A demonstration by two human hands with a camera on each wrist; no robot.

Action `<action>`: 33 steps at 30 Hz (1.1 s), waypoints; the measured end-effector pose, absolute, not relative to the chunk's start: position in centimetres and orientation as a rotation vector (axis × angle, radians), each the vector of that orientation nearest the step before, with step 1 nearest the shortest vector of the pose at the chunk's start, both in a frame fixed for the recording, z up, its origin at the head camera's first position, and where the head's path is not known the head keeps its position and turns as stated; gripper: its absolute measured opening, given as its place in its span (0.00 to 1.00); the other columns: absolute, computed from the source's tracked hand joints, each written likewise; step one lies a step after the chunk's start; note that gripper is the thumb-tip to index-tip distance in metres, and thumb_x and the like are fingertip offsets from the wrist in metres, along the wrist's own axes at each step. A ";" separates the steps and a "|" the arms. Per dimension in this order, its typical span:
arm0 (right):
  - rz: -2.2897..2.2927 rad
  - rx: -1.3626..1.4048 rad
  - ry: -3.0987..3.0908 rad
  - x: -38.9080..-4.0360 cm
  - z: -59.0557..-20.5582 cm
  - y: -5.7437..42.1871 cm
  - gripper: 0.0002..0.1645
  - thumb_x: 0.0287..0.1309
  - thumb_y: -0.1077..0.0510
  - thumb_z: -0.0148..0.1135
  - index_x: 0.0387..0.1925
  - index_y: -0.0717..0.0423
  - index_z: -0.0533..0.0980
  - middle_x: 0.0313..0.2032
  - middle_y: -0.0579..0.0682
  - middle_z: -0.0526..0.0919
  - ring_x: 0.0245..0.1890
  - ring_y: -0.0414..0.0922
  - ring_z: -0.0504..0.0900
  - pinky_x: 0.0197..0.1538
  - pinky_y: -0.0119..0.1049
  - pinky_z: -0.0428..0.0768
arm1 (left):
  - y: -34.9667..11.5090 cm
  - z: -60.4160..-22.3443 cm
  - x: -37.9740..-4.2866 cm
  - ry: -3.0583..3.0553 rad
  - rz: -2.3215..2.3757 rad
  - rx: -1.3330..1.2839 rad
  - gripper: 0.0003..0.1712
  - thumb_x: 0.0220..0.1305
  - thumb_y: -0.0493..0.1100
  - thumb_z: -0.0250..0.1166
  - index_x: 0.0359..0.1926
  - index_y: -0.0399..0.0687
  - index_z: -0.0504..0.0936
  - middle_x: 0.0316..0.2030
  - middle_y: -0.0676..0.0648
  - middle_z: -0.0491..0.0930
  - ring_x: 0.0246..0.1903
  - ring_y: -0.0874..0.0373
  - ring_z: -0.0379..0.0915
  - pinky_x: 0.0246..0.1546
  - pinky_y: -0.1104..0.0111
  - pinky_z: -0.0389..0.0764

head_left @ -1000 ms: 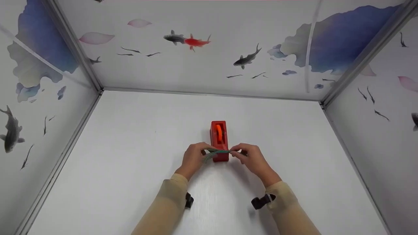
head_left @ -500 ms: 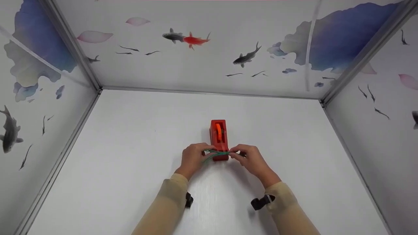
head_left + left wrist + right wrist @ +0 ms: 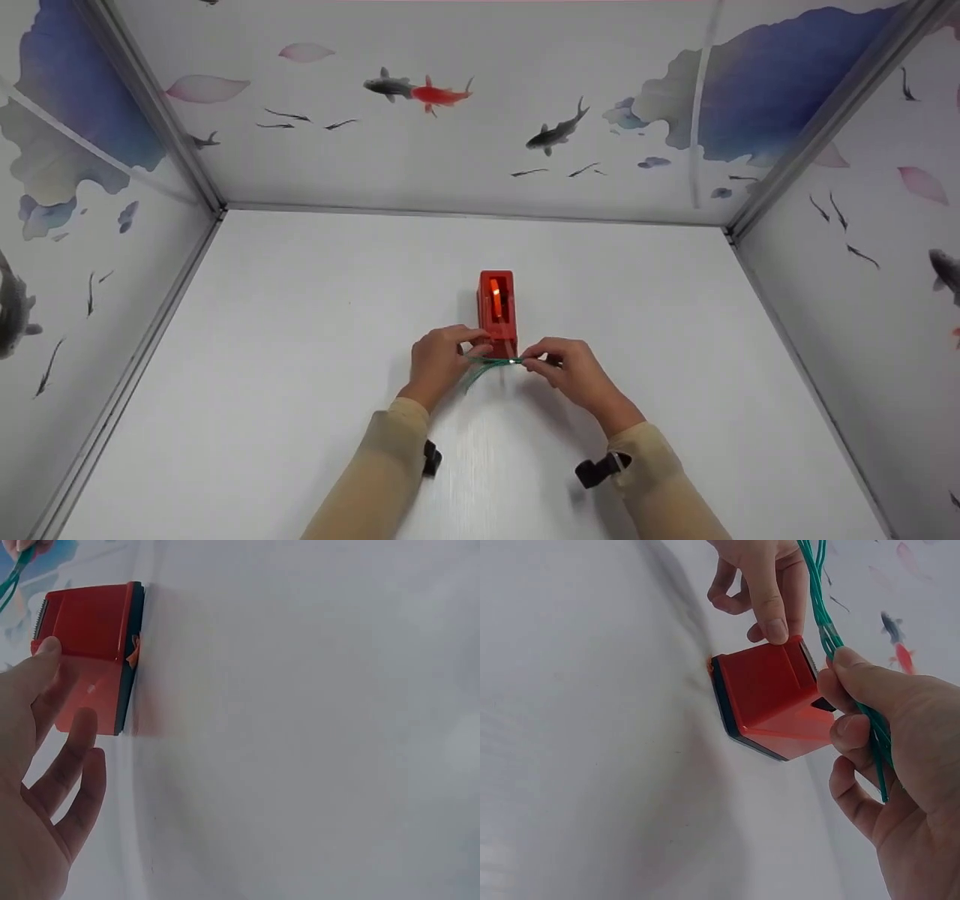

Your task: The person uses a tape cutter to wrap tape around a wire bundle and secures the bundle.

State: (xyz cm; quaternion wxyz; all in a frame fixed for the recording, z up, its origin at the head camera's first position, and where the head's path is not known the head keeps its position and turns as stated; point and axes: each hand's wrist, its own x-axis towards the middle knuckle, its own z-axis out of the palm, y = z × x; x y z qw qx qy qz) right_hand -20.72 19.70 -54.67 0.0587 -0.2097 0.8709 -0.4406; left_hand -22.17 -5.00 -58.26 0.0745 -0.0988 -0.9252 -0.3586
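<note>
A red tape dispenser [image 3: 498, 315] with an orange tape roll [image 3: 496, 298] stands upright in the middle of the white table. My left hand [image 3: 441, 361] holds its near left corner, thumb on the front face and fingers at the side, as the left wrist view shows. My right hand [image 3: 574, 367] pinches a bundle of thin green wires [image 3: 491, 364] just off the dispenser's near end. In the right wrist view, a shiny clear piece of tape [image 3: 829, 631] sits on the wires [image 3: 816, 589] beside my right thumb. The wires' left ends spread loosely.
White walls printed with fish and blue leaves enclose the table [image 3: 322, 300] at the back and both sides. Metal strips [image 3: 480, 217] run along its far edge. A black strap end [image 3: 600, 470] hangs from the right cuff.
My left hand has let go of the green wires and taken hold of the dispenser. My right hand has drawn the wires slightly nearer to me, off the dispenser's front.
</note>
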 end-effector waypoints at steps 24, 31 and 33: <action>-1.337 -0.709 2.703 -19.9 -54.9 19.2 0.09 0.63 0.55 0.73 0.43 0.37 0.89 0.37 0.34 0.89 0.39 0.37 0.84 0.47 0.32 0.85 | -7.3 -51.7 -21.1 -2.978 -1.783 -0.282 0.23 0.77 0.61 0.56 0.51 0.53 0.89 0.43 0.52 0.88 0.41 0.54 0.82 0.52 0.52 0.81; -1.407 -0.805 2.711 -19.8 -55.3 18.1 0.10 0.62 0.58 0.73 0.43 0.40 0.89 0.37 0.34 0.89 0.36 0.37 0.83 0.44 0.32 0.85 | -6.5 -50.3 -19.5 -3.211 -1.323 -0.397 0.19 0.74 0.60 0.62 0.50 0.55 0.89 0.43 0.53 0.87 0.44 0.55 0.77 0.48 0.56 0.81; -1.440 -0.826 2.715 -19.7 -55.4 18.0 0.11 0.61 0.60 0.74 0.42 0.41 0.89 0.36 0.34 0.89 0.36 0.37 0.83 0.44 0.32 0.85 | -6.4 -50.7 -19.3 -3.216 -1.332 -0.431 0.19 0.74 0.58 0.62 0.50 0.52 0.89 0.40 0.53 0.88 0.41 0.56 0.77 0.45 0.59 0.80</action>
